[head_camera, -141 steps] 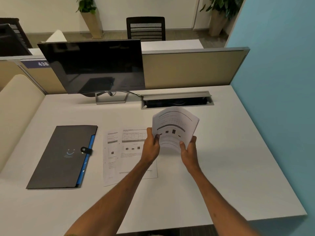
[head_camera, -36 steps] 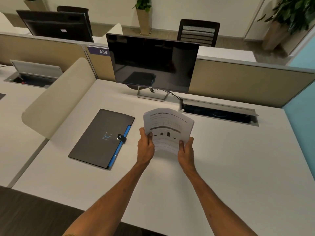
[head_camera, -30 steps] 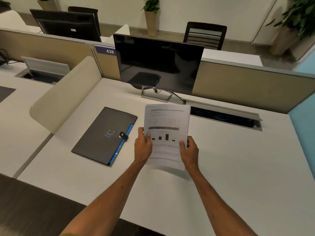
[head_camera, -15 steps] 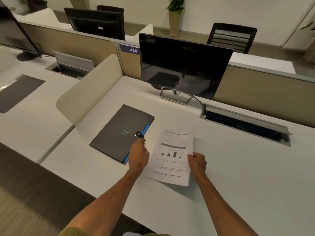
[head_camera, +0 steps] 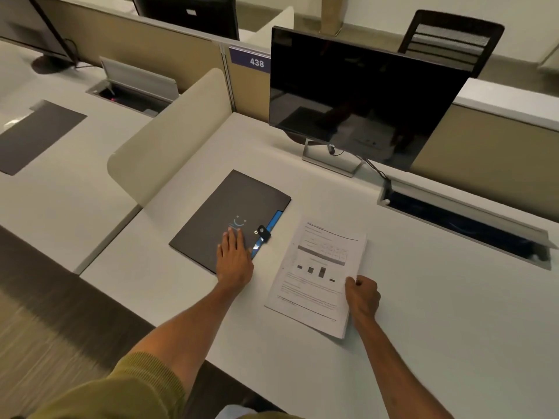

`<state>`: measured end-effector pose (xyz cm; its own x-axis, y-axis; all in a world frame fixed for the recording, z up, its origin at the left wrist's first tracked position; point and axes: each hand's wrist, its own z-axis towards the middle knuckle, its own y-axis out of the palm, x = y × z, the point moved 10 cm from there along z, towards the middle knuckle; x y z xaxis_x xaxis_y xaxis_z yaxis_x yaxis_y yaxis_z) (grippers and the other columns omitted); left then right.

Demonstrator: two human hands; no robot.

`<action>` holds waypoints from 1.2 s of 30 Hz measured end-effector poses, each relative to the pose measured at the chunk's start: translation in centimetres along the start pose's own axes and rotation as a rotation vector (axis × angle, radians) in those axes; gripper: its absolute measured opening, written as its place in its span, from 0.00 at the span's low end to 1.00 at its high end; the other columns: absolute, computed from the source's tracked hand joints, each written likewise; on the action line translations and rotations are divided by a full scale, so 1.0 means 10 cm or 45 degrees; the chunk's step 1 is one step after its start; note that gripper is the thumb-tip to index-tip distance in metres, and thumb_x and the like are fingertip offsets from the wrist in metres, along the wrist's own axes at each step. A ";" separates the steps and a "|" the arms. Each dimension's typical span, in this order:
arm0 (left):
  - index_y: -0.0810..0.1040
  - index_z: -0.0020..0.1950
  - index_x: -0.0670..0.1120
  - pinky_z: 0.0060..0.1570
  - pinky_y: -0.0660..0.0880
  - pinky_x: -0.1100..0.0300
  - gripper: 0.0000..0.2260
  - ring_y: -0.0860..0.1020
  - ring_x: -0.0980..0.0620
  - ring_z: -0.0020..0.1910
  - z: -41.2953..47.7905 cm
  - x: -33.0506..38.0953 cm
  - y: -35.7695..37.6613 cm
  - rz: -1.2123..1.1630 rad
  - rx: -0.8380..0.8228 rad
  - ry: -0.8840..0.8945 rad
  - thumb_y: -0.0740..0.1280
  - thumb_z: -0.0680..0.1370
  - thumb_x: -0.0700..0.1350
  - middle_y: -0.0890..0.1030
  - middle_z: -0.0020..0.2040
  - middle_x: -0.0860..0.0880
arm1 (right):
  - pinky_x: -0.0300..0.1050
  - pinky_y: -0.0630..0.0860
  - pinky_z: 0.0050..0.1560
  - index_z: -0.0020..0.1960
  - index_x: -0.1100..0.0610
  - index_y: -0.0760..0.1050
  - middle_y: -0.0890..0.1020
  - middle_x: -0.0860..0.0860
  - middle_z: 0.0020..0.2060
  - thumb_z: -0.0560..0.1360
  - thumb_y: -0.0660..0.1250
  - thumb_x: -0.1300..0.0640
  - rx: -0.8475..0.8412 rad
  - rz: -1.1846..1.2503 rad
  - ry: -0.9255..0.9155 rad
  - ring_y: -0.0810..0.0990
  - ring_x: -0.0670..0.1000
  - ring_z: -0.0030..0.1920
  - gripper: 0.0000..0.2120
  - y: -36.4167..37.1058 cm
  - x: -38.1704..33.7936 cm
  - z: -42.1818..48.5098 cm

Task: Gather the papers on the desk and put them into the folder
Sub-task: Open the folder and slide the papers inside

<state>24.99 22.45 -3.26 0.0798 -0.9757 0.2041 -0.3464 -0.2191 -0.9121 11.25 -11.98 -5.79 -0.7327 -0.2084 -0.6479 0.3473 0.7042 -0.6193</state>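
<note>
A stack of printed papers [head_camera: 317, 273] with a table and a small bar chart lies flat on the white desk [head_camera: 438, 313]. My right hand [head_camera: 363, 294] grips the stack's right edge near its lower corner. To the left lies the dark grey folder [head_camera: 223, 213], closed, with a blue inner edge and a black snap strap [head_camera: 262, 232]. My left hand [head_camera: 234, 258] rests flat on the folder's near right corner, fingers straight and together, holding nothing.
A black monitor [head_camera: 363, 95] on a silver stand sits behind the folder. An open cable tray [head_camera: 462, 225] lies at the back right. A beige curved divider [head_camera: 169, 146] bounds the desk on the left; another dark folder [head_camera: 36, 134] lies on the neighbouring desk.
The papers went from being held up in both hands to lying flat on the desk. My left hand let go of them and moved left onto the folder.
</note>
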 end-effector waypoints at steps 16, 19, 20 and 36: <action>0.43 0.87 0.34 0.84 0.61 0.35 0.33 0.48 0.28 0.87 0.06 0.17 0.14 0.268 -0.128 0.063 0.59 0.89 0.37 0.44 0.87 0.31 | 0.36 0.69 0.31 0.44 0.63 0.81 0.89 0.58 0.50 0.80 0.67 0.57 -0.082 -0.002 0.073 0.83 0.57 0.38 0.11 0.12 0.00 -0.05; 0.45 0.88 0.36 0.84 0.63 0.36 0.35 0.49 0.30 0.88 0.01 0.18 0.12 0.248 -0.096 0.055 0.62 0.87 0.35 0.45 0.88 0.33 | 0.37 0.69 0.31 0.38 0.59 0.76 0.88 0.59 0.46 0.80 0.67 0.58 -0.065 0.020 0.079 0.82 0.56 0.36 0.12 0.08 0.07 -0.10; 0.46 0.88 0.37 0.84 0.63 0.37 0.35 0.49 0.31 0.88 0.00 0.17 0.11 0.248 -0.084 0.049 0.63 0.87 0.35 0.46 0.88 0.34 | 0.37 0.69 0.31 0.36 0.58 0.73 0.88 0.59 0.44 0.79 0.67 0.58 -0.051 0.027 0.086 0.80 0.55 0.34 0.14 0.06 0.10 -0.11; 0.64 0.84 0.42 0.79 0.71 0.46 0.29 0.71 0.43 0.81 -0.12 -0.01 -0.95 0.041 0.345 0.165 0.57 0.83 0.28 0.70 0.83 0.44 | 0.68 0.86 0.40 0.44 0.58 0.82 0.87 0.60 0.41 0.76 0.68 0.61 -0.369 0.336 0.254 0.88 0.66 0.43 0.04 0.16 0.19 -0.24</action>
<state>27.13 24.61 5.85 -0.0534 -0.9781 0.2010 -0.0831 -0.1963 -0.9770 9.03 -9.65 -6.96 -0.7493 0.1194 -0.6514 0.3801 0.8830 -0.2753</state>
